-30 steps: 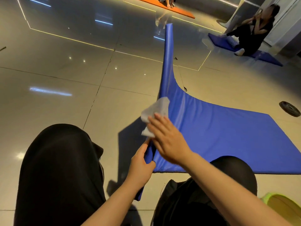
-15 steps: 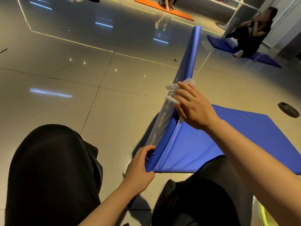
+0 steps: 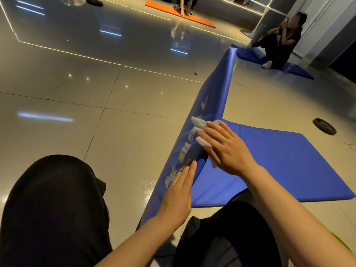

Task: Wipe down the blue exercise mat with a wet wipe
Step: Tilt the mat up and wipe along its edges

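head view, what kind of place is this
Probably a gym or fitness studio: a glossy tiled floor, exercise mats laid out (blue mat, orange mat), and a weight plate on the floor.

Most of the crumpled white wet wipe (image 3: 200, 125) lies hidden under the right hand (image 3: 225, 149). Pale print on the raised flap of the blue padded exercise mat (image 3: 210, 112) is unreadable, partly covered by the left hand (image 3: 178, 197).

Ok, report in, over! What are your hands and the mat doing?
Left hand flat against raised mat flap, fingers straight. Right hand pressing wet wipe on the flap. Nothing in the way.
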`<state>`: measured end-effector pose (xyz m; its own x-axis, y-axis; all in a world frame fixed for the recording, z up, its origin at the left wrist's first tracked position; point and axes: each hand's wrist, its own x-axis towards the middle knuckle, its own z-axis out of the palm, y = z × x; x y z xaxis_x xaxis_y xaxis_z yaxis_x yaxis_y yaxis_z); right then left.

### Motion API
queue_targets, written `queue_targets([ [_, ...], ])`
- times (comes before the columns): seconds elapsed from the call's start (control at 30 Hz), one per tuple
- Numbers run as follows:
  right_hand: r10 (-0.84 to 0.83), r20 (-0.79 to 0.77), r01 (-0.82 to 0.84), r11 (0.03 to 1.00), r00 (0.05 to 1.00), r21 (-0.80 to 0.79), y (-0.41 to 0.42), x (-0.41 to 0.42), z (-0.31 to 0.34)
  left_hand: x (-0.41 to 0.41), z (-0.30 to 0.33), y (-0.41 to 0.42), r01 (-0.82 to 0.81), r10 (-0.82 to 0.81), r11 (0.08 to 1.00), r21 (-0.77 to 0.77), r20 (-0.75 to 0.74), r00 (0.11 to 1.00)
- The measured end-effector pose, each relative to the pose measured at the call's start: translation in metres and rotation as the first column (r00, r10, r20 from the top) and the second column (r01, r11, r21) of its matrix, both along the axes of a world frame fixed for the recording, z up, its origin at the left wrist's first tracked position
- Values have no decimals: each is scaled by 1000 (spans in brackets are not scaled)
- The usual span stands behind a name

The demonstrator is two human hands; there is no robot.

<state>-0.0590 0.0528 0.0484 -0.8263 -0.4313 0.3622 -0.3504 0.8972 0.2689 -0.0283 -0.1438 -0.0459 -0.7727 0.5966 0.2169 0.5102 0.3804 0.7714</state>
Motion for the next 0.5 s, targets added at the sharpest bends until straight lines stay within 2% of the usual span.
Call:
queue_targets([
  [0.07, -32, -81, 28, 998, 996, -53, 10, -13, 18, 9, -8, -3, 34, -30, 998, 44, -106, 994],
  [0.13, -110, -164, 92, 989, 980, -116, 23, -28, 40, 18, -16, -3, 60, -49, 995, 82, -133, 990],
  [0.23, -243, -257, 195, 960, 935, -201, 36, -38, 59, 27, -14, -10, 81, -73, 991, 105, -77, 994],
  [0.3, -304, -278, 224, 932, 911, -285, 34, -32, 46, 26, -17, -14, 92, -84, 993, 68, -103, 991],
  [0.4, -231, -231, 146, 931, 945, -334, 5, -1, -5, 19, -28, -18, 62, -59, 997, 52, -51, 997],
  [0.5, -94, -51, 75, 952, 994, -296, -41, 41, -64, 5, -22, -18, -18, 9, 992, 122, 74, 997],
])
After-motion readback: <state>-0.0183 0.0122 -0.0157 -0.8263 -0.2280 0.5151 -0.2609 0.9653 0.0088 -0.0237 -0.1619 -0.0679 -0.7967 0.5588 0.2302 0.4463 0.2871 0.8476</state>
